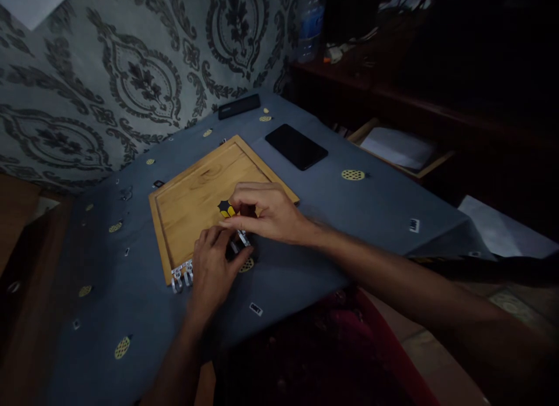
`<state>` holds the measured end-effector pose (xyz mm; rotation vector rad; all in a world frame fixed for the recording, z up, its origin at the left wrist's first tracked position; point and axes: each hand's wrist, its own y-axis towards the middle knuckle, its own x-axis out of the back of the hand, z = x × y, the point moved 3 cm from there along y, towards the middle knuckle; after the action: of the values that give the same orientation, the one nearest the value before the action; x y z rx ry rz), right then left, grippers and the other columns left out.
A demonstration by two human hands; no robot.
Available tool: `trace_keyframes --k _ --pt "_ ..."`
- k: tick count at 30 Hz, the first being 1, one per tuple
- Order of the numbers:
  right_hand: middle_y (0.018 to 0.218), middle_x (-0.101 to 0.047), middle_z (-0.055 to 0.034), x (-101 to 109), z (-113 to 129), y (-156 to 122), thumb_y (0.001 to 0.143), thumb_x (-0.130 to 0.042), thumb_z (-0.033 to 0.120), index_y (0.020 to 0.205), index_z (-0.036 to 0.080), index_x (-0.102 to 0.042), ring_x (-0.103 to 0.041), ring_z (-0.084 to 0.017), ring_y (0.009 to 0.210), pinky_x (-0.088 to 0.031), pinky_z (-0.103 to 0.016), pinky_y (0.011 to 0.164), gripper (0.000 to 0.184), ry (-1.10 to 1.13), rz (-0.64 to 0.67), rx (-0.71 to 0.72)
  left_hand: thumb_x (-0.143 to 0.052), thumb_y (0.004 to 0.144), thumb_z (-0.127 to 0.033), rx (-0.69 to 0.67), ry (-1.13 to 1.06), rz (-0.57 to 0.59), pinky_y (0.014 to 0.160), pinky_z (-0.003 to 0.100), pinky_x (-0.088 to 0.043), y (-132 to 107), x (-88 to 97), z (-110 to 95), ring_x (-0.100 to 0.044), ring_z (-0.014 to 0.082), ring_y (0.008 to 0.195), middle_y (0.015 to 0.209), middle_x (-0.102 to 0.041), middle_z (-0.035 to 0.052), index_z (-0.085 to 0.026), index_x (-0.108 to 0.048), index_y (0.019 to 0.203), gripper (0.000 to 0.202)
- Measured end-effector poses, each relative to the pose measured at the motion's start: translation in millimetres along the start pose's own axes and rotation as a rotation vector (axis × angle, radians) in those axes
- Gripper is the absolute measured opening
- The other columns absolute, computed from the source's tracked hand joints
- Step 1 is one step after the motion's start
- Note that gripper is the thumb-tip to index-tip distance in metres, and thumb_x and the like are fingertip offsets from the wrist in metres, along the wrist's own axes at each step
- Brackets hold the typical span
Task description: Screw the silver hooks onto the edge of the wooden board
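Note:
A wooden board (205,190) with a raised frame lies on the cloth-covered table. Along its near edge sits a row of silver metal hooks (182,275). My right hand (268,212) is closed around a screwdriver (226,209), whose black and yellow handle end sticks out past the fingers. The rest of the tool is hidden by my hands. My left hand (216,266) is at the board's near edge, fingers and thumb curled about the hook rack, with more shiny hooks showing between them.
A black smartphone (297,146) lies right of the board. Behind the board is a dark rectangular case (239,106) by the patterned wall. Small dark metal pieces (159,184) are near the board's left corner. At the back right, a plastic bottle (311,30) stands on a dark wooden surface.

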<state>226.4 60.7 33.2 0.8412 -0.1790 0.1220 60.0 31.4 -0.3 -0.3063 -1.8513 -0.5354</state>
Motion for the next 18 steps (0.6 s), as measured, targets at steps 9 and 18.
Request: trace_keyframes --k 9,18 --pt "0.067 -0.048 0.0045 -0.3 -0.5 -0.8 0.096 -0.063 0.043 0.071 0.019 -0.049 -0.047 -0.01 0.064 -0.038 -0.024 0.062 0.038 -0.039 -0.011 -0.002 -0.073 0.089 -0.031 0.001 -0.01 0.001 0.092 0.042 -0.048 0.1 -0.1 -1.1 -0.06 0.0283 0.105 0.115 -0.068 0.0074 -0.021 -0.064 0.118 0.031" --pt "0.068 -0.047 0.0045 0.8 8.4 0.3 0.096 -0.065 0.031 0.069 0.019 -0.047 -0.046 -0.009 0.061 -0.036 -0.024 0.057 0.034 -0.027 -0.127 0.059 -0.074 0.089 -0.032 0.021 0.006 0.01 0.089 0.042 -0.048 0.4 0.4 -0.8 -0.06 0.0286 0.103 0.108 -0.068 0.0068 -0.021 -0.066 0.11 0.026"
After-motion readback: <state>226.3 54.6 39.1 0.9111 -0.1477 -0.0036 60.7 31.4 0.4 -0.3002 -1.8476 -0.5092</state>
